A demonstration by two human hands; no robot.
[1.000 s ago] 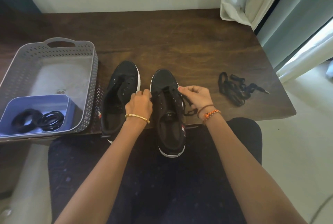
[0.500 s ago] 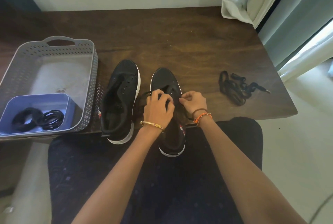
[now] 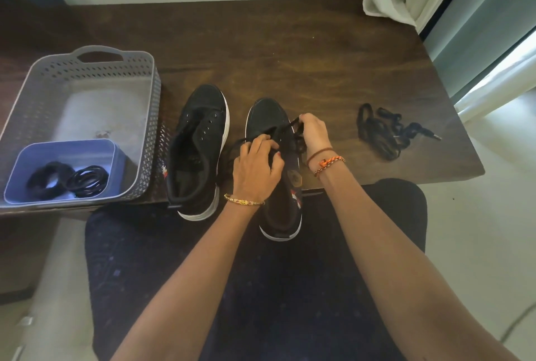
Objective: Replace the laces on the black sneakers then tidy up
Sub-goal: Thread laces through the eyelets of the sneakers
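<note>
Dark table (image 3: 290, 50), black white-soled sneakers (image 3: 200, 140)

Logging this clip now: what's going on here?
A person is lacing the right-hand black sneaker on the wooden table. The right hand pinches the lace; the left hand works at the eyelets. The other sneaker has none. A loose lace pile lies to the right.

Both hands (image 3: 313, 133) on sneaker lace (image 3: 290, 125)

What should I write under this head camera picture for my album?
Both hands, left hand and right hand, thread a black lace through the right sneaker.
</note>
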